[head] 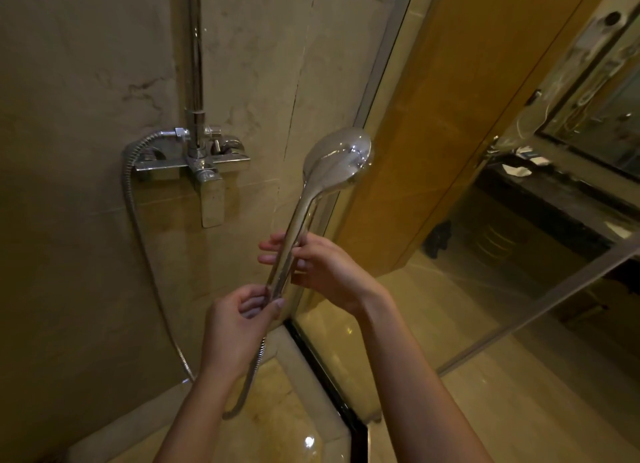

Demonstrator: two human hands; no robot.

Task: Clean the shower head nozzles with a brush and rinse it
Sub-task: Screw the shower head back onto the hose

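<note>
A chrome hand-held shower head (pixel 337 157) points up and away from me, its shiny back side facing the camera, so the nozzles are hidden. My left hand (pixel 239 318) grips the bottom of its handle, where the metal hose (pixel 249 376) joins. Higher up the handle, my right hand (pixel 320 268) holds it between fingers and thumb. No brush is in view.
The chrome mixer tap (pixel 197 161) and riser pipe (pixel 194 46) are on the marble wall at the left, with the hose looping down from them. A glass shower partition (pixel 450 220) stands on the right. Behind it is a dark counter (pixel 554 199) under a mirror.
</note>
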